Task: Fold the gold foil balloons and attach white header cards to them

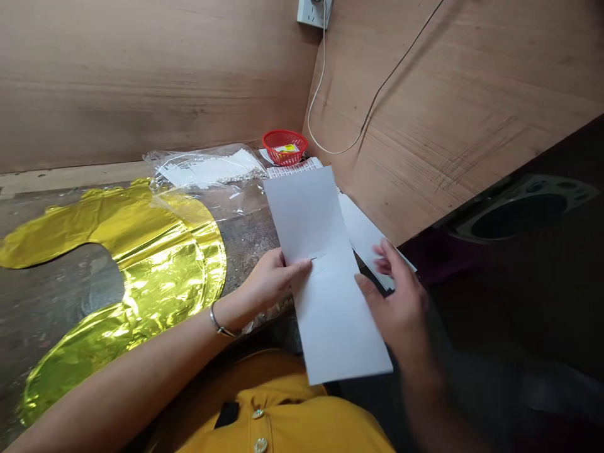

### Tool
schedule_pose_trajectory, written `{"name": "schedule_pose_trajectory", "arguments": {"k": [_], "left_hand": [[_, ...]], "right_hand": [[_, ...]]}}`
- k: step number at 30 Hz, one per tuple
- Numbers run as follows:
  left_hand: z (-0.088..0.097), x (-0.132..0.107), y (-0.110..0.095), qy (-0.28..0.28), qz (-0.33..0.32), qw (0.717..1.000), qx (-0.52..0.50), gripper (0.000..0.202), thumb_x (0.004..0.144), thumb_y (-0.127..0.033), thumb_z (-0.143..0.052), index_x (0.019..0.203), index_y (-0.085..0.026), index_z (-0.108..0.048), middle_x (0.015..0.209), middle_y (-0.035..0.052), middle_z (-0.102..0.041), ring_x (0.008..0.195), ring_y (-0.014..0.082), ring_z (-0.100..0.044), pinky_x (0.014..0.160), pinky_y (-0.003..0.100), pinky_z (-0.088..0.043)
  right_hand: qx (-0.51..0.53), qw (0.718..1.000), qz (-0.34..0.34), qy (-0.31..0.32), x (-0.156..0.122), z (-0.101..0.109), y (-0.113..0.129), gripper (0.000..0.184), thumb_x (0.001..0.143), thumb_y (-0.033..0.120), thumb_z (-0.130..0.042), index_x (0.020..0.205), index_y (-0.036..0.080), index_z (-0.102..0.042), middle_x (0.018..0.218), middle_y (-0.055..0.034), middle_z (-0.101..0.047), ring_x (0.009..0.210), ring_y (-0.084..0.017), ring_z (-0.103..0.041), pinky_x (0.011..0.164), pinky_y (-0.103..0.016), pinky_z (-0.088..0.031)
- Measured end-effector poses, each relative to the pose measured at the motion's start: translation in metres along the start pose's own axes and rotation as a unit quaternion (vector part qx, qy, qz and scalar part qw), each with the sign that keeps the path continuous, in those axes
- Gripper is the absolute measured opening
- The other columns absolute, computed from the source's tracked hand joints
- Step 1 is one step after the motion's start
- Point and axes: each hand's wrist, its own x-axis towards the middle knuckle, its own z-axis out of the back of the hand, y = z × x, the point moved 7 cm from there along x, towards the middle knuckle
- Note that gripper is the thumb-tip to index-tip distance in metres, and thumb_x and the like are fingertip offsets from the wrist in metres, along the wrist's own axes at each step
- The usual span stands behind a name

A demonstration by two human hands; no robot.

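Note:
My left hand (278,277) pinches the left edge of a long white paper sheet (344,333), its thumb on top and its fingers hidden underneath. A short dark mark and a faint crease show on the sheet near that thumb. My right hand (399,296) is at the sheet's right edge, slightly blurred, with thumb and fingers apart. Behind it, more white sheets (363,229) lie at the table's right edge. On the table to the left, a flat shiny gold foil balloon (160,270) is spread out in a curved shape.
A clear plastic bag (207,170) with white pieces lies at the back of the table (250,236). A red plastic basket (285,148) stands in the corner. A white cable (323,82) hangs from a wall socket (314,12). Wooden panels enclose the back and right.

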Motion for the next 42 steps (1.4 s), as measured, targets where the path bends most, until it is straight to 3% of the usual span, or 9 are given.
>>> {"name": "schedule_pose_trajectory", "arguments": {"k": [1, 4, 8, 20, 28, 32, 35, 39, 42], "left_hand": [[0.003, -0.001, 0.002, 0.015, 0.017, 1.0, -0.014, 0.047, 0.065, -0.046, -0.079, 0.094, -0.011, -0.066, 0.093, 0.0093, -0.07, 0.077, 0.0178, -0.062, 0.068, 0.029, -0.05], [0.007, -0.006, 0.002, 0.034, 0.036, 0.998, -0.03, 0.047, 0.064, -0.043, -0.082, 0.096, -0.012, -0.066, 0.096, 0.0088, -0.07, 0.078, 0.0163, -0.061, 0.07, 0.028, -0.05], [0.012, -0.019, 0.004, 0.046, 0.07, 0.997, 0.003, 0.045, 0.068, -0.047, -0.078, 0.096, -0.013, -0.067, 0.086, 0.0046, -0.066, 0.068, 0.0121, -0.057, 0.059, 0.023, -0.047], [0.022, -0.031, 0.015, 0.054, 0.097, 0.993, -0.03, 0.036, 0.076, -0.036, -0.072, 0.107, -0.019, -0.066, 0.097, 0.0049, -0.068, 0.075, 0.0141, -0.062, 0.058, 0.023, -0.051], [0.028, -0.035, 0.001, -0.008, -0.016, 0.998, -0.055, 0.017, 0.075, -0.03, -0.07, 0.069, -0.016, -0.062, 0.063, -0.0008, -0.063, 0.052, 0.0084, -0.054, 0.048, 0.019, -0.042], [0.028, -0.041, -0.015, -0.041, -0.135, 0.985, 0.099, 0.009, 0.076, -0.017, -0.061, 0.068, -0.016, -0.064, 0.069, 0.001, -0.066, 0.06, 0.0094, -0.056, 0.052, 0.018, -0.042], [0.022, -0.045, -0.023, -0.031, -0.184, 0.964, 0.187, 0.013, 0.08, -0.015, -0.056, 0.072, -0.016, -0.067, 0.073, 0.0021, -0.067, 0.067, 0.0105, -0.058, 0.059, 0.02, -0.045], [0.025, -0.038, -0.023, -0.022, -0.103, 0.982, 0.158, 0.025, 0.089, -0.035, -0.053, 0.102, -0.017, -0.064, 0.085, 0.0046, -0.067, 0.069, 0.0126, -0.059, 0.059, 0.023, -0.048], [0.019, -0.034, -0.027, 0.029, -0.065, 0.973, 0.22, 0.033, 0.083, -0.046, -0.062, 0.087, -0.014, -0.063, 0.072, 0.0025, -0.061, 0.062, 0.0118, -0.052, 0.052, 0.021, -0.04]], "right_hand": [[0.09, 0.992, -0.063, 0.065, 0.007, -0.01, -0.015, 0.055, 0.083, 0.048, -0.066, 0.131, 0.021, -0.058, 0.118, -0.0147, -0.068, 0.098, -0.029, -0.066, 0.086, -0.048, -0.055], [0.309, 0.904, -0.183, 0.229, 0.013, -0.045, -0.036, 0.044, 0.079, 0.052, -0.07, 0.108, 0.019, -0.071, 0.093, -0.0089, -0.075, 0.078, -0.024, -0.07, 0.072, -0.04, -0.058], [0.354, 0.887, -0.226, 0.192, 0.012, -0.057, -0.039, 0.034, 0.077, 0.048, -0.073, 0.095, 0.019, -0.073, 0.084, -0.0046, -0.075, 0.073, -0.019, -0.068, 0.065, -0.032, -0.055], [0.402, 0.843, -0.236, 0.27, 0.002, -0.068, -0.037, 0.026, 0.075, 0.042, -0.076, 0.089, 0.02, -0.076, 0.082, -0.0043, -0.075, 0.075, -0.019, -0.068, 0.075, -0.035, -0.055], [0.437, 0.812, -0.171, 0.348, 0.01, -0.05, -0.025, 0.011, 0.074, 0.034, -0.076, 0.074, 0.023, -0.079, 0.097, -0.0064, -0.074, 0.088, -0.02, -0.067, 0.078, -0.034, -0.053], [0.44, 0.815, -0.233, 0.297, 0.019, -0.055, -0.035, 0.036, 0.08, 0.047, -0.071, 0.109, 0.027, -0.072, 0.107, -0.0075, -0.073, 0.087, -0.019, -0.067, 0.072, -0.033, -0.054], [0.354, 0.84, -0.23, 0.341, 0.013, -0.07, -0.031, 0.035, 0.075, 0.049, -0.075, 0.09, 0.017, -0.073, 0.077, -0.0049, -0.071, 0.064, -0.015, -0.062, 0.057, -0.026, -0.048], [0.258, 0.906, -0.14, 0.305, 0.015, -0.061, -0.019, 0.028, 0.081, 0.044, -0.069, 0.075, 0.017, -0.068, 0.067, -0.0004, -0.064, 0.06, -0.012, -0.055, 0.054, -0.024, -0.043], [0.205, 0.932, -0.074, 0.289, 0.017, -0.05, -0.005, 0.024, 0.086, 0.04, -0.064, 0.076, 0.018, -0.068, 0.069, -0.0002, -0.063, 0.064, -0.014, -0.054, 0.058, -0.025, -0.042]]}}
